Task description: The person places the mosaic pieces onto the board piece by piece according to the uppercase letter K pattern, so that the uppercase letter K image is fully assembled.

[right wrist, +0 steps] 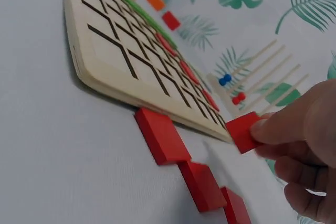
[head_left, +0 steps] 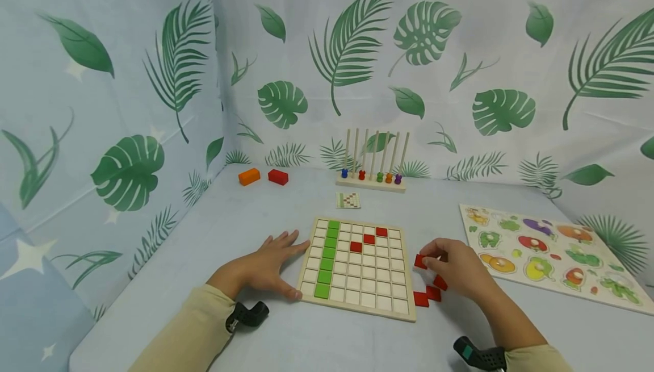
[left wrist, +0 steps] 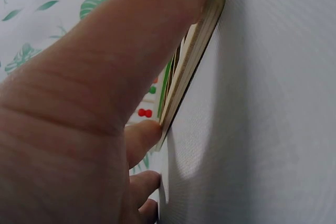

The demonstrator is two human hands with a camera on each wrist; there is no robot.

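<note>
A wooden grid board (head_left: 360, 267) lies flat in front of me. One column holds several green tiles (head_left: 327, 264), and 3 red tiles (head_left: 369, 239) step up diagonally to the right. My left hand (head_left: 271, 264) touches the board's left edge with thumb and fingers spread. Between thumb and fingers, my right hand (head_left: 457, 264) pinches a red square tile (right wrist: 243, 132), just off the board's right edge. Beneath that hand, 3 loose red tiles (right wrist: 202, 186) lie on the table, the nearest against or very close to the board (right wrist: 115, 61).
Behind the board lies a small pattern card (head_left: 348, 200). A wooden peg rack (head_left: 370, 183) with coloured bear-like beads stands at the back. Orange (head_left: 249, 176) and red (head_left: 278, 177) blocks sit back left. A vegetable puzzle board (head_left: 557, 253) lies to the right.
</note>
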